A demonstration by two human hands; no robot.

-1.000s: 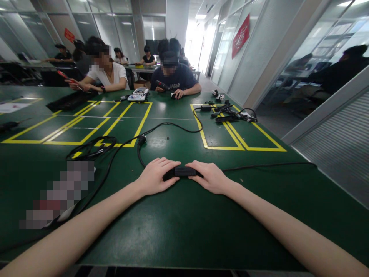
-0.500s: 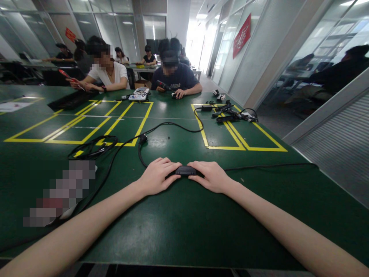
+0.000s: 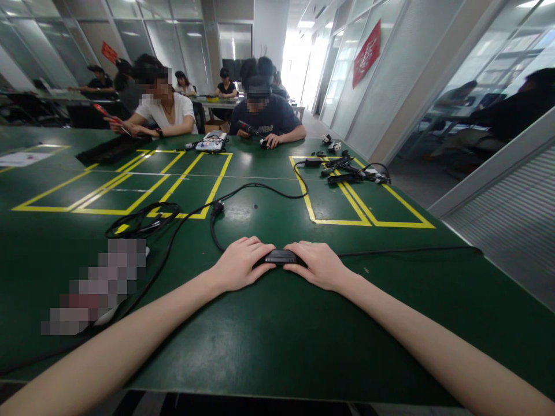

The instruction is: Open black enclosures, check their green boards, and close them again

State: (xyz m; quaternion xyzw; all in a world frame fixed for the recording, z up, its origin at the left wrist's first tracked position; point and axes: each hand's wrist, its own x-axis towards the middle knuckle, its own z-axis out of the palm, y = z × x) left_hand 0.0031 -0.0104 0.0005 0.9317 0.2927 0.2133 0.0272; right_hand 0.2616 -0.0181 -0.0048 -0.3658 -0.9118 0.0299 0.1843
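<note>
A black power adapter [image 3: 280,257] lies between my two hands in the middle of the green table [image 3: 243,346]. My left hand [image 3: 240,263] grips its left end, thumb on the near side and fingers over the far side. In the same way my right hand [image 3: 318,263] holds the right end. One black cord [image 3: 213,231] runs from behind my left hand up to a black plug [image 3: 217,208]. Another thin cable [image 3: 411,250] leads from behind my right hand toward the table's right edge. The adapter's ends are hidden under my fingers.
Left of my arm lie a blurred-out flat object [image 3: 104,283] and a coiled black cable [image 3: 143,219]. A tangle of cables and adapters [image 3: 342,173] sits at the far right, near yellow tape outlines [image 3: 342,222]. Two people sit across the table, with a black tray [image 3: 108,149] and a white device [image 3: 211,142].
The whole view has shifted very slightly. Both hands keep the same grip on the power adapter, which stays in place on the table.
</note>
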